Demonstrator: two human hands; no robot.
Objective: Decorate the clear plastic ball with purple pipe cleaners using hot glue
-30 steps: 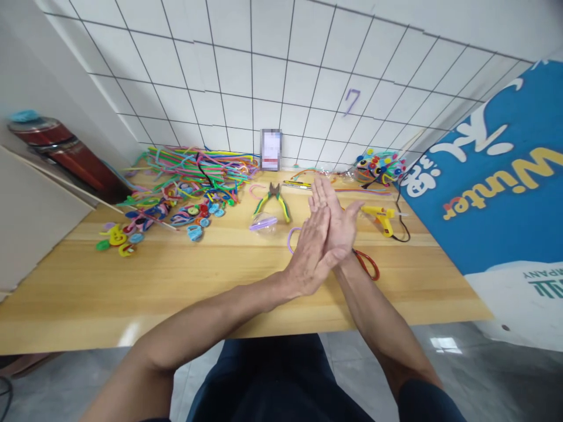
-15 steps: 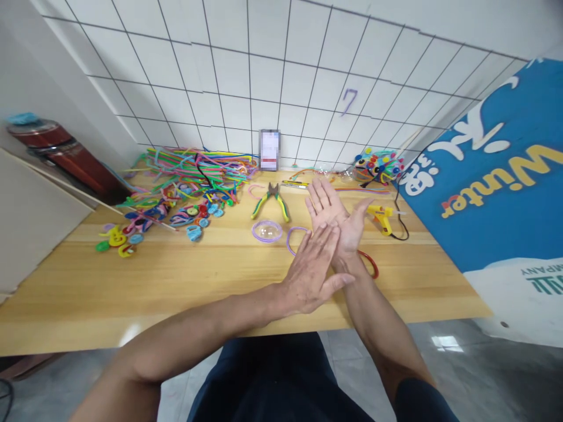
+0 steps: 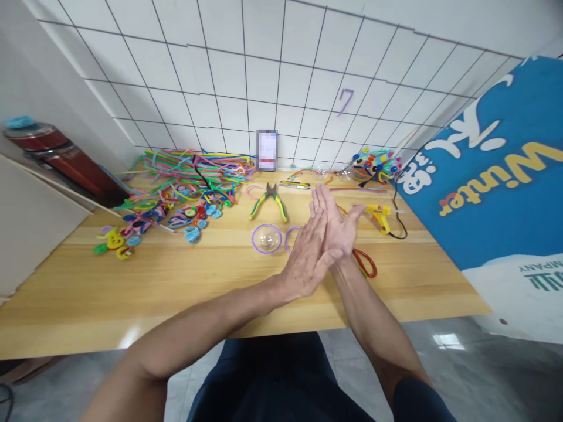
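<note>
My left hand [image 3: 307,255] lies flat against the palm of my right hand [image 3: 338,225], fingers stretched out. The right palm faces left, its fingers straight and its thumb held apart. Nothing shows between the two palms, though the contact area is hidden. Just left of them a clear dome with a purple rim [image 3: 266,238] rests on the wooden table [image 3: 211,281]. A second purple ring [image 3: 290,239] is partly covered by my left hand. Beside my right wrist lies a red loop [image 3: 369,266]. Pliers with yellow-green handles [image 3: 269,202] lie open behind the dome.
A yellow glue gun [image 3: 380,217] with a black cord sits at the right. Pipe cleaners [image 3: 189,167] and colourful buttons [image 3: 193,214] are heaped at the back left. A phone [image 3: 267,150] leans on the tiled wall. A dark red cylinder [image 3: 65,158] stands far left.
My left hand has slid up along the right palm toward its fingers, covering more of it. The right hand has turned more edge-on. Both have shifted slightly left.
</note>
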